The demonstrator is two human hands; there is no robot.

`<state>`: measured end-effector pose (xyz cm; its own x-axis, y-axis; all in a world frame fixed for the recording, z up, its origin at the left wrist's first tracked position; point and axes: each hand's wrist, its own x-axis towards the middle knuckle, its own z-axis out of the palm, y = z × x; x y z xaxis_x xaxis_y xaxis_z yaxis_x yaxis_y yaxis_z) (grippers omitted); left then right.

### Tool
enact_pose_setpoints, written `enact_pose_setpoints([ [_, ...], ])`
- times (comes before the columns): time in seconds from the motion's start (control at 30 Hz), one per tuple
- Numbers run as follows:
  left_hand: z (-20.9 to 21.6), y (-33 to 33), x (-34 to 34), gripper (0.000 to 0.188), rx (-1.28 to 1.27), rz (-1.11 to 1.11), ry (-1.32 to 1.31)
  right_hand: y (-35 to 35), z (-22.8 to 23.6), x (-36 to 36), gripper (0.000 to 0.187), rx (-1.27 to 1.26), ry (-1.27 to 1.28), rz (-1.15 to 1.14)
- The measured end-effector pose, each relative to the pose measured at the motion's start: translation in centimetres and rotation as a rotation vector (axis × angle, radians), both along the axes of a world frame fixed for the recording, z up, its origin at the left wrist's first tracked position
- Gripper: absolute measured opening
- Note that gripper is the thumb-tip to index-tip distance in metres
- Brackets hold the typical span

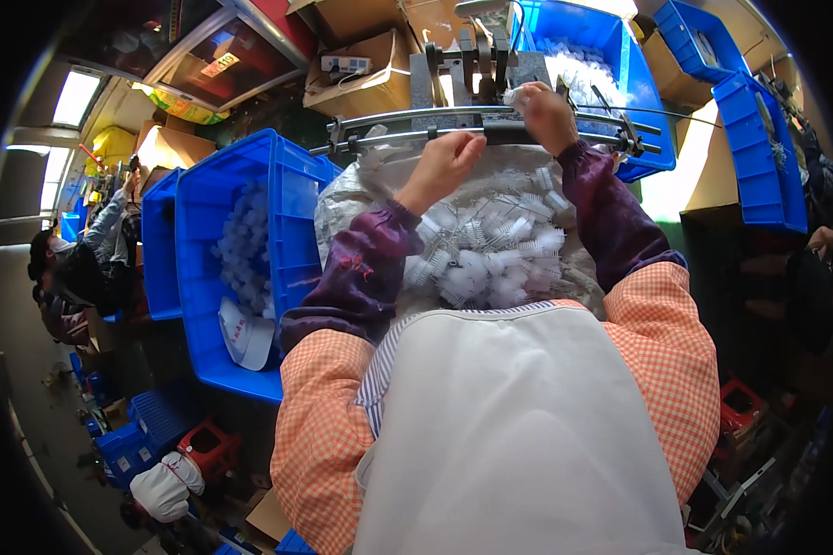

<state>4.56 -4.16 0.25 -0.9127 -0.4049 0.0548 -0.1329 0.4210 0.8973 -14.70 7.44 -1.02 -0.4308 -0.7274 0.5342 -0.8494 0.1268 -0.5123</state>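
My left hand (444,169) is closed in front of a pair of metal rails (402,118), thumb and fingers together; what it pinches, if anything, is hidden. Farther right and higher, my right hand (549,118) is slightly blurred, its fingers closed on a small whitish plastic piece (516,96) beside the bench machine (476,69). Below both hands, a heap of translucent white comb-toothed plastic pieces (495,254) lies on a pale sheet (340,208) in front of my body.
At left stands a blue bin (222,365) holding white plastic parts and a white cap (246,335). Another blue bin (652,120) with white pieces sits behind the machine at right. Cardboard boxes (365,79) stand at the back. A person (83,264) is at far left.
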Motion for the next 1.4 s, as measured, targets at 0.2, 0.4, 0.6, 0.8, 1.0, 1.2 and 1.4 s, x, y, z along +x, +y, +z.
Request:
enact_pose_setpoints([
  [0.2,1.7,1.1,-3.7,0.024,-0.111,0.098,0.166,1.7,1.7,2.8,0.027,-0.051,-0.114,0.178],
  [0.4,1.5,0.7,-2.4,0.011,-0.434,-0.076,0.422,2.3,0.8,1.6,0.028,0.140,-0.778,0.594],
  [0.6,0.0,1.2,-1.3,0.028,-0.461,0.186,0.181,0.4,0.1,-2.2,0.019,0.252,-0.192,0.162],
  [0.8,-2.1,2.8,-2.1,0.036,-0.568,0.035,0.094,-3.6,-3.5,-6.7,0.016,0.341,0.198,-0.270],
  [1.0,-2.2,2.3,-2.3,0.038,-0.554,0.009,0.087,-4.9,-4.3,-7.1,0.017,0.443,0.265,-0.324],
  [1.2,-2.2,2.5,-2.2,0.035,-0.530,0.034,0.080,-4.9,-4.5,-7.2,0.019,0.398,0.282,-0.305],
  [1.4,-2.1,2.6,-2.1,0.033,-0.515,0.036,0.065,-5.0,-3.7,-6.8,0.018,0.435,0.366,-0.305],
])
